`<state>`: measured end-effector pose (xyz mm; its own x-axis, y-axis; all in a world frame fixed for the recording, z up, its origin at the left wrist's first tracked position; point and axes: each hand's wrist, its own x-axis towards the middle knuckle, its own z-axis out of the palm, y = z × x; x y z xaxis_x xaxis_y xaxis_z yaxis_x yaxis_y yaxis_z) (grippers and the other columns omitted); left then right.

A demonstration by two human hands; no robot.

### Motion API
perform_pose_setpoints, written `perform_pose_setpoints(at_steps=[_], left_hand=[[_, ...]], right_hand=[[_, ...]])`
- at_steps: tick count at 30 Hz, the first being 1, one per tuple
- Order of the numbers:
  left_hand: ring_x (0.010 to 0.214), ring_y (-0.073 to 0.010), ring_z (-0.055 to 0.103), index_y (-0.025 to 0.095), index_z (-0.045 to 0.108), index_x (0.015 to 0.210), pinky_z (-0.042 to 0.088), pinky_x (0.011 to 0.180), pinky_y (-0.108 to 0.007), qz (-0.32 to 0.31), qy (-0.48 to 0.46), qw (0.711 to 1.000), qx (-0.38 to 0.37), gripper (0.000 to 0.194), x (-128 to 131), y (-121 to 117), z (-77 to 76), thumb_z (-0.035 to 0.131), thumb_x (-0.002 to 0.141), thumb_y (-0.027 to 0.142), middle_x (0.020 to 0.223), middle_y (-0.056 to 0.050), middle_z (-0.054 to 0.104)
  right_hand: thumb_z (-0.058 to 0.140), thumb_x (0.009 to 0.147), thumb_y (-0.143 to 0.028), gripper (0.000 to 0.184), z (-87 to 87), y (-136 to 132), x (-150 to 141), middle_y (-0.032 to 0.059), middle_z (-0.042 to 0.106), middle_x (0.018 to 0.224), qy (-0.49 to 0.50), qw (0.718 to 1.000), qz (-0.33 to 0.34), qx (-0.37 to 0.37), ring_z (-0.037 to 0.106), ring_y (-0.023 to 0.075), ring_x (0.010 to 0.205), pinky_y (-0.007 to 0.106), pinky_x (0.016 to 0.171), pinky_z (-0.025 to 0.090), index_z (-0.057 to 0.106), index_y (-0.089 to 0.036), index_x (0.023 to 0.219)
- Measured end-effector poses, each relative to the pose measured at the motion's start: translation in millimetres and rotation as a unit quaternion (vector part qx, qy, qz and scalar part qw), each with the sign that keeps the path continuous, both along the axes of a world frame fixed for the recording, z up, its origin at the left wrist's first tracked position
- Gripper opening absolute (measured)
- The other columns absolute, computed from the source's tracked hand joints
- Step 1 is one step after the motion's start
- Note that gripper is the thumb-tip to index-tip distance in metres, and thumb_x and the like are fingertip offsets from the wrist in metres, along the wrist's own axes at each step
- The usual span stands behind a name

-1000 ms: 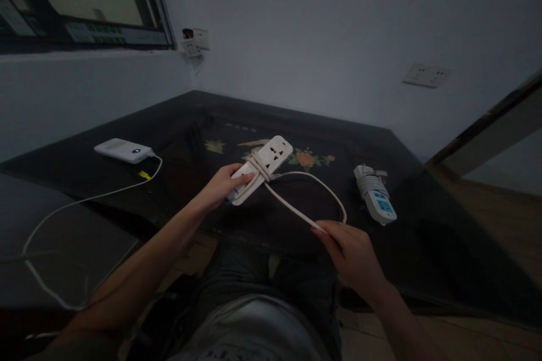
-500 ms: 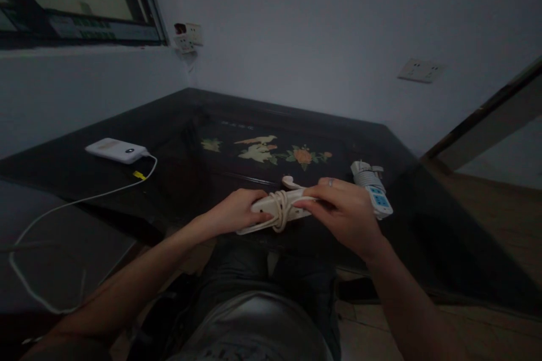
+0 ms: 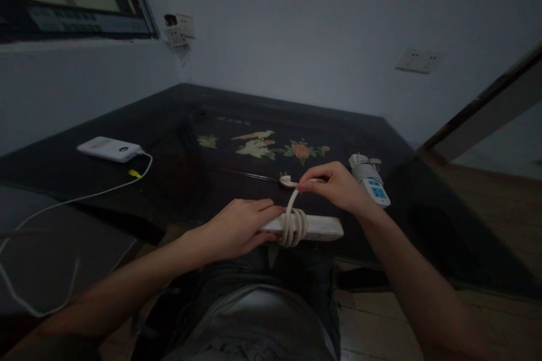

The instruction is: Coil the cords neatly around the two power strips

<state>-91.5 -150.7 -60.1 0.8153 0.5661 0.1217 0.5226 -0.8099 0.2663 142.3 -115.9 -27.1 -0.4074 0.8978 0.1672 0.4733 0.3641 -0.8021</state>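
Observation:
My left hand (image 3: 243, 228) grips one end of a white power strip (image 3: 324, 228), held over the near edge of the dark table. Several loops of its white cord (image 3: 295, 227) are wound around the middle of the strip. Pinched in my right hand (image 3: 332, 183) is the free end of that cord, a little above and beyond the strip. The white plug (image 3: 288, 181) hangs out past my right fingertips on the left. To the right of my right hand lies a second power strip (image 3: 376, 190) with blue sockets, its grey cord wrapped around it.
On the dark table (image 3: 237, 101) with its bird-and-flower decoration, a white power bank (image 3: 109, 148) lies at the left. A white cable (image 3: 95, 189) runs from it over the left edge. Wall sockets (image 3: 418, 60) are at the back right, others (image 3: 180, 28) near the window.
My right hand has lifted off the strip and moved up, drawing the cord end away from it. The strip has turned and shifted right and nearer in my left hand.

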Motion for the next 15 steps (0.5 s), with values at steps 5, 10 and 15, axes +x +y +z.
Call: perform_pose_setpoints(at_steps=[5, 10, 15], left_hand=[[0.088, -0.0202, 0.063, 0.02, 0.048, 0.123, 0.049, 0.073, -0.029, -0.002, -0.01, 1.0, -0.012, 0.034, 1.2, 2.2, -5.9, 0.05, 0.091, 0.031, 0.103, -0.006, 0.063], [0.09, -0.0202, 0.062, 0.019, 0.047, 0.125, 0.048, 0.073, -0.029, -0.019, -0.026, 0.999, -0.014, 0.037, -0.8, 3.2, -7.8, 0.049, 0.092, 0.033, 0.105, -0.007, 0.063], [0.087, -0.0191, 0.063, 0.018, 0.051, 0.123, 0.046, 0.071, -0.026, -0.015, -0.045, 0.998, -0.037, 0.038, -4.2, 2.1, -7.1, 0.051, 0.091, 0.036, 0.102, -0.008, 0.065]], right_hand=[[0.067, 0.075, -0.034, 0.019, -7.7, -6.4, 14.1, 0.0025, 0.072, 0.066, -0.001, 1.0, -0.013, -0.012, 0.062, 0.0166, 0.066, 0.027, 0.063, 0.043, 0.073, -0.018, 0.067], [0.067, 0.075, -0.033, 0.019, -15.8, -14.2, 24.2, 0.0019, 0.071, 0.065, 0.01, 1.0, -0.016, -0.024, 0.061, 0.016, 0.064, 0.027, 0.063, 0.043, 0.072, -0.018, 0.064], [0.067, 0.075, -0.034, 0.019, -26.6, -23.1, 35.4, 0.0022, 0.071, 0.066, -0.002, 0.998, -0.045, -0.035, 0.061, 0.0158, 0.064, 0.026, 0.061, 0.043, 0.073, -0.018, 0.065]])
